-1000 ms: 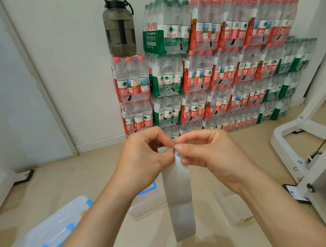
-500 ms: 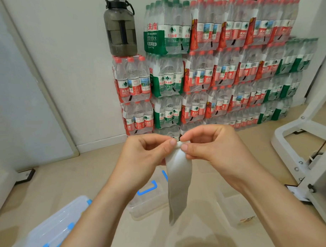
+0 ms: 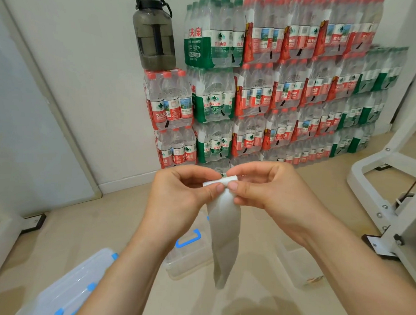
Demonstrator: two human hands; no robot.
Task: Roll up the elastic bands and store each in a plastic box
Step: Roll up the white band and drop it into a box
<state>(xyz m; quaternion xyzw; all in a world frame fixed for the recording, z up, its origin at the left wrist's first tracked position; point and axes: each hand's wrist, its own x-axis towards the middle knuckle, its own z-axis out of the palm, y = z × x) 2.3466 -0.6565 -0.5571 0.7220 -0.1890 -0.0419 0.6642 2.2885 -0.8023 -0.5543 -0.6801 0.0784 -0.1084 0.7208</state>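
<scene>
Item: one grey elastic band (image 3: 224, 235), flat and wide, held in mid-air above the floor, with its top end turned into a small roll between the two hands and the remainder hanging free, slightly twisted. The left hand (image 3: 179, 198) is closed on the roll's left part, thumb in front and fingers behind; the right hand (image 3: 269, 194) is closed on the right part in like manner. Material is judged light, soft and limp, stretchy, probably somewhat smooth; a loose roll is likely to spring open if released. Hold is best taken at the rolled top edge, both sides pinched, with the tail left hanging. Below, partly hidden by the band and arms, a clear plastic box (image 3: 189, 262) with a blue latch is seen on the floor; a lid (image 3: 80, 287) with blue clips lies nearer left.
</scene>
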